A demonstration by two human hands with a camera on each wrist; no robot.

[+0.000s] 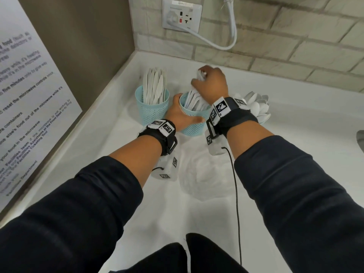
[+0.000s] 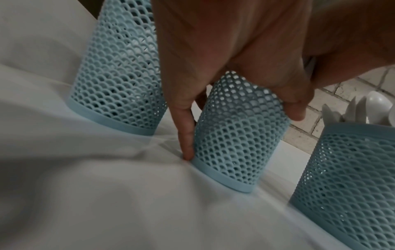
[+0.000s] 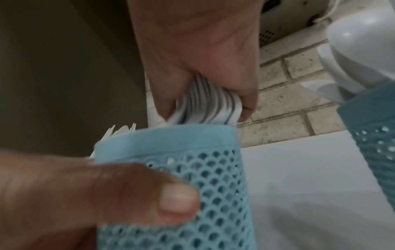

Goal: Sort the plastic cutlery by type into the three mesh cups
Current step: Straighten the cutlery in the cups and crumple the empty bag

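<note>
Three light-blue mesh cups stand in a row on the white counter (image 1: 295,138). Flat white knives fill the left cup (image 1: 152,113). My left hand (image 1: 183,117) grips the middle cup (image 1: 194,127), with the thumb across its front and the fingers (image 2: 186,132) down its far side. From above, my right hand (image 1: 205,78) grips a bundle of white cutlery (image 3: 209,106) whose lower ends stand inside that cup; I cannot tell their type. The right cup (image 2: 346,177) holds spoons (image 1: 258,107) and is mostly hidden behind my right wrist in the head view.
A crumpled clear plastic bag (image 1: 199,174) lies on the counter under my wrists. A brown side wall with a printed notice (image 1: 29,95) closes the left. Behind are a brick wall, a socket (image 1: 181,14) and its white cable. A grey object (image 1: 360,140) shows at the right edge.
</note>
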